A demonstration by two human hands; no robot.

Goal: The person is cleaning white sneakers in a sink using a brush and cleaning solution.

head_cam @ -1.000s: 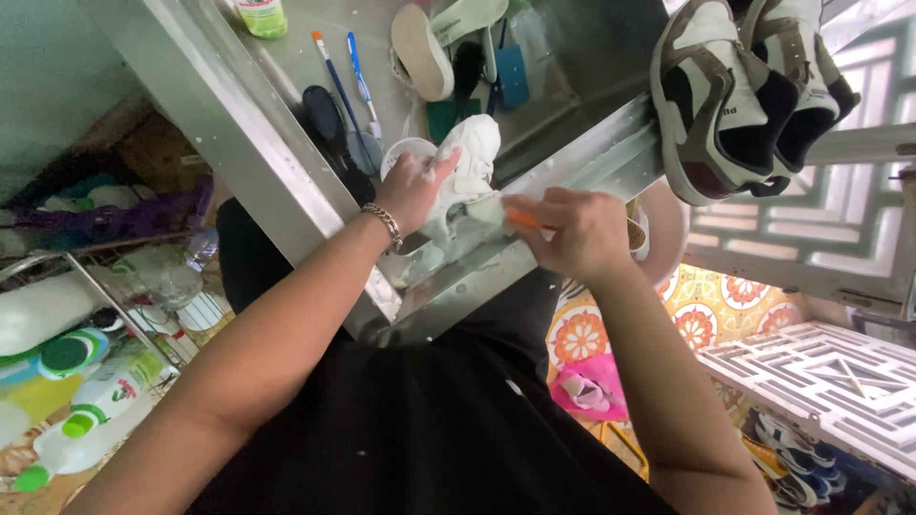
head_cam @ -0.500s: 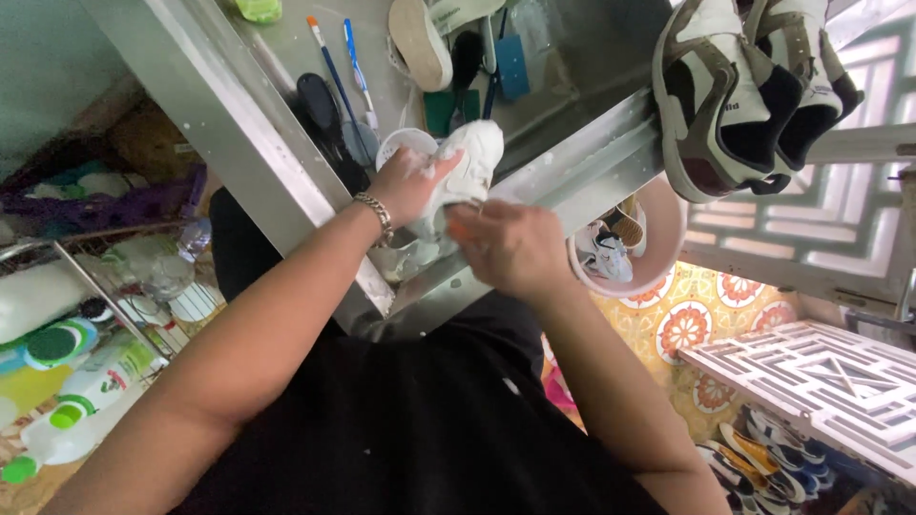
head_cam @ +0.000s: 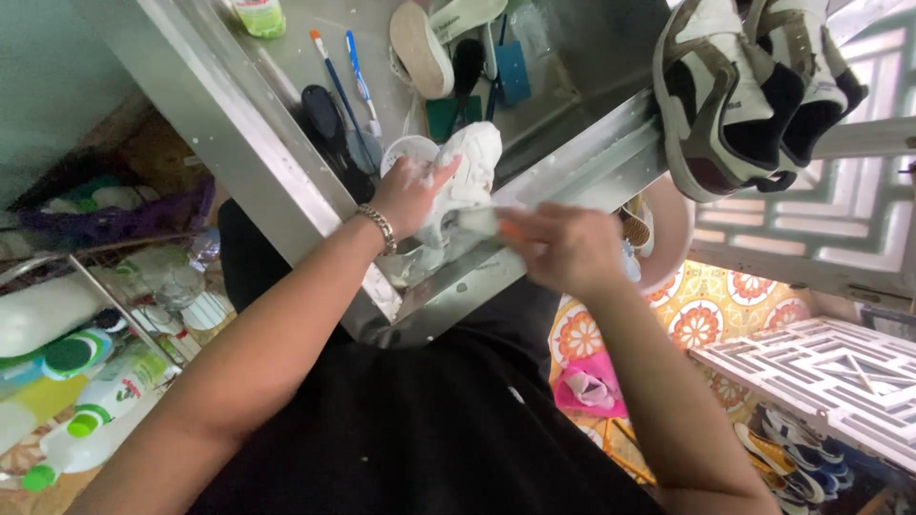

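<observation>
White shoe gripped over a steel sink
Left hand clasps its near end, long axis pointing away; right hand, just beside, is closed on an orange-handled tool

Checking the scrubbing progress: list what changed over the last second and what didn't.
The right hand, holding something orange, moved in from the sink's edge toward the white shoe and now works against its lower side. The left hand kept its grip on the shoe over the metal sink. The brushes in the sink and the pair of sneakers on the rim stayed put.
</observation>
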